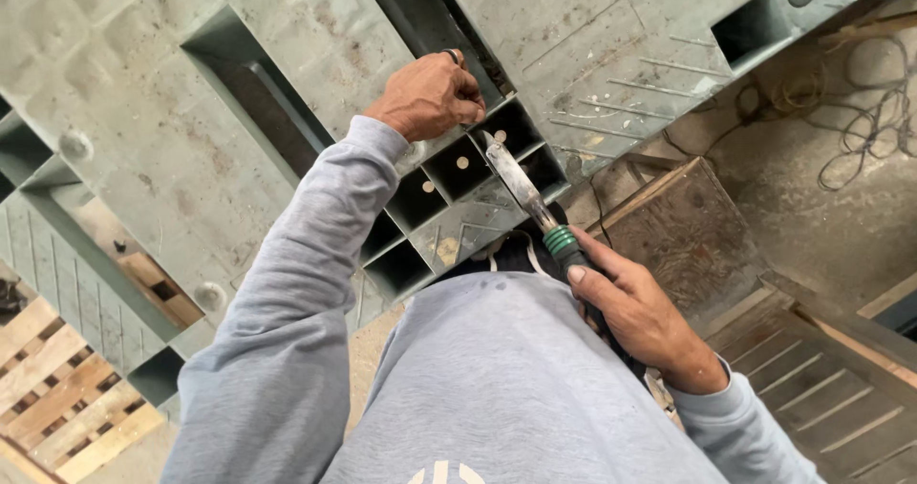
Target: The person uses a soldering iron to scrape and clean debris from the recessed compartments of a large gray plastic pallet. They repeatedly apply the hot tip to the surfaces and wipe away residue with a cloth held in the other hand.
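A flat metal blade tool with a green ribbed collar (523, 190) is held by its handle in the right hand (635, 312), whose fingers (590, 283) are wrapped closed around it. Its tip is set against a rib of the grey-green moulded plastic pallet (315, 35), just below the left hand (432, 95). That hand's fingers are curled shut over the pallet's rib edge. A wooden slatted pallet (57, 398) is seen well apart.
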